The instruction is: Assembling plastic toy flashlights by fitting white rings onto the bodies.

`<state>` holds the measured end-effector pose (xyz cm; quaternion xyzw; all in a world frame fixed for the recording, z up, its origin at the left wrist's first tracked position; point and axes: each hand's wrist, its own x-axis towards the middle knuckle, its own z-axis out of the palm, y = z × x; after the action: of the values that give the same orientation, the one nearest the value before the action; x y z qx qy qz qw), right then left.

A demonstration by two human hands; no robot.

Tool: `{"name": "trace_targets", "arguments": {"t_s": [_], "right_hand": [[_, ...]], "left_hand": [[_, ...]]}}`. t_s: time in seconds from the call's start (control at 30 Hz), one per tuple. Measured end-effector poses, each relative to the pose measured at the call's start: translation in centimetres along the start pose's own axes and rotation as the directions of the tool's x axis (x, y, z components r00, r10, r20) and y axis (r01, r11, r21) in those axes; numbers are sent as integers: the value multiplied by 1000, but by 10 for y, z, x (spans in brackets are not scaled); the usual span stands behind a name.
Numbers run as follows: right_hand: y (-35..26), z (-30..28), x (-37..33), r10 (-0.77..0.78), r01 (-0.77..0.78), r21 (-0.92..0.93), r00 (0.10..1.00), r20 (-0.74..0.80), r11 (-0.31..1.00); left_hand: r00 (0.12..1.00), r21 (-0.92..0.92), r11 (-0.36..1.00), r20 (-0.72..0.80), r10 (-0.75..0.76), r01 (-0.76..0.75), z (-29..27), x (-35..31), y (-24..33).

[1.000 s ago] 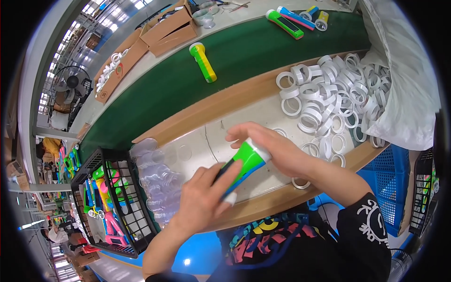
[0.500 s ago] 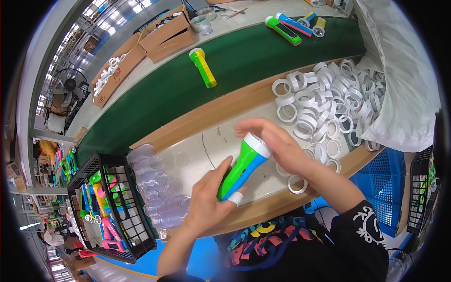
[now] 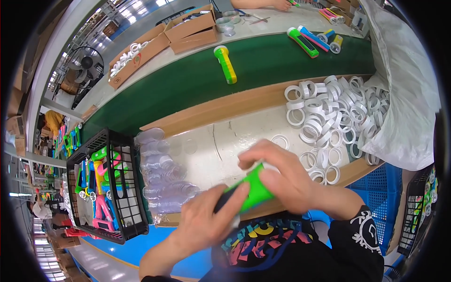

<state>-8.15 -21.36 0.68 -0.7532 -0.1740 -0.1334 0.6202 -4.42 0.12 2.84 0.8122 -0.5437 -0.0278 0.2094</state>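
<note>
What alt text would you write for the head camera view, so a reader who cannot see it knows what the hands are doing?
Two bare hands hold a green flashlight over a workbench: the left hand grips its rear end, the right hand covers its head. White plastic rings lie heaped to the right, clear discs and a black crate of colourful flashlights to the left.

Open surface (image 3: 221, 141) just beyond the hands, free to pass. Blocked right by heaped white rings (image 3: 329, 117), left by stacked clear discs (image 3: 162, 183) and black crate (image 3: 105, 188); cardboard ledge (image 3: 225, 110) walls the far side.
</note>
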Motion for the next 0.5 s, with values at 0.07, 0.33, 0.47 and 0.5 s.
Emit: {"name": "trace_targets", "arguments": {"t_s": [0.07, 0.33, 0.47, 0.5], "right_hand": [[-30, 5, -15, -321, 322, -29, 947, 18, 946], [39, -8, 4, 276, -272, 61, 957, -85, 960], [65, -6, 13, 348, -342, 262, 937, 26, 902], [61, -9, 14, 377, -374, 365, 924, 67, 852]], "left_hand": [[991, -532, 846, 90, 102, -39, -24, -4, 5], [966, -74, 978, 185, -178, 195, 2, 23, -1], [971, -131, 962, 30, -236, 238, 41, 22, -20], [973, -229, 949, -25, -228, 217, 47, 19, -22]]}}
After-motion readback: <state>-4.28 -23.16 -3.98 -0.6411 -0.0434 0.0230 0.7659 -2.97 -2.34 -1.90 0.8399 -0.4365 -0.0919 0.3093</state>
